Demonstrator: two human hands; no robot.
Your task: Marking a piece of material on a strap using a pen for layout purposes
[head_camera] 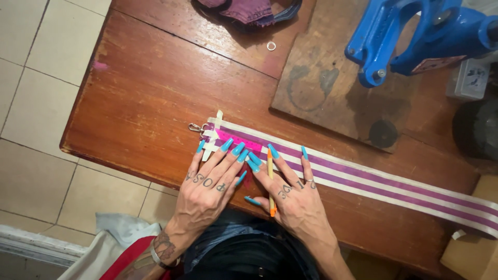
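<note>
The right hand (pixel 295 199) holds a thin yellow and orange pen (pixel 270 179) between its fingers, which are closed on the pen's shaft, and its other fingers lie flat on a wide striped webbing strap (pixel 363 179), purple and cream. The left hand (pixel 207 189) holds nothing; its fingers are spread apart and press flat on a pink ruler (pixel 236 141) which lies on the end of the strap. The fingertips of both hands are touching or nearly touching over the ruler. At the strap's end, just beside the left fingertips, a small metal clip (pixel 195 127) is attached. The strap lies on a brown wooden table (pixel 145 88) and runs away toward the right edge. Farther on the table stand a blue metal press (pixel 415 36) on a wooden board (pixel 321 72), a small metal ring (pixel 271 46) and a purple cloth (pixel 249 10).
</note>
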